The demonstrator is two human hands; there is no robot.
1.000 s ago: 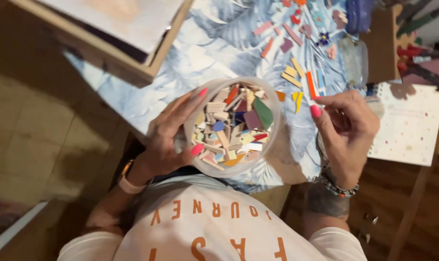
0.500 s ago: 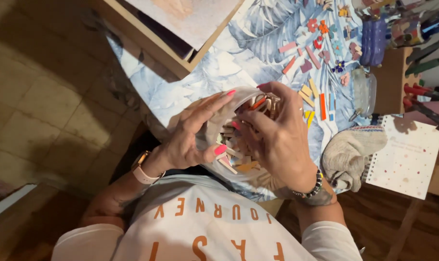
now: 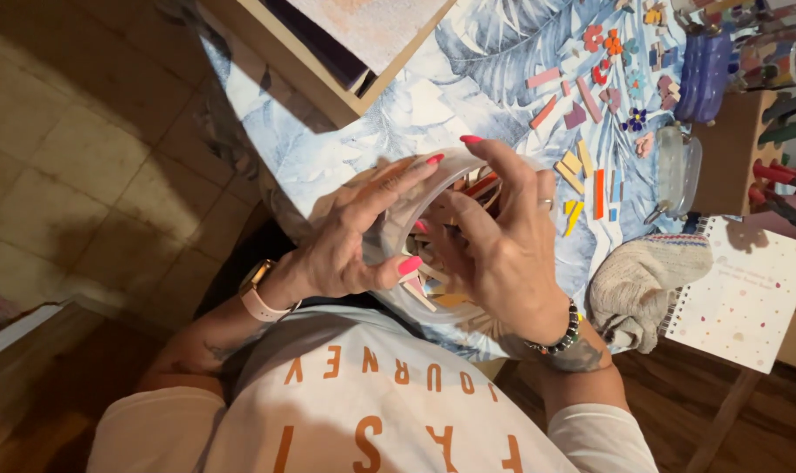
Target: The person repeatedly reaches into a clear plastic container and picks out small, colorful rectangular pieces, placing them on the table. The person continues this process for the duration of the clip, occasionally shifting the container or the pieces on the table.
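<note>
Reaching into the tub (image 3: 396, 229) — right hand (image 3: 503, 254), left hand (image 3: 350, 241) gripping.

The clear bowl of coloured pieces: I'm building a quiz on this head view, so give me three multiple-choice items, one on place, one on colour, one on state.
1. Where is the spiral notebook?
A. right of the knitted glove
B. inside the bowl
C. on the floor tiles

2. What colour are the nails on the left hand?
A. blue
B. pink
C. black

3. What is the right hand doing?
A. resting flat on the cloth
B. holding a pen
C. reaching fingers into the clear bowl

Answers:
1. A, it lies on the table just right of the knitted glove.
2. B, the thumb and fingertips show bright pink polish.
3. C, its fingers dip among the coloured pieces while the left hand cups the bowl's side.
</note>
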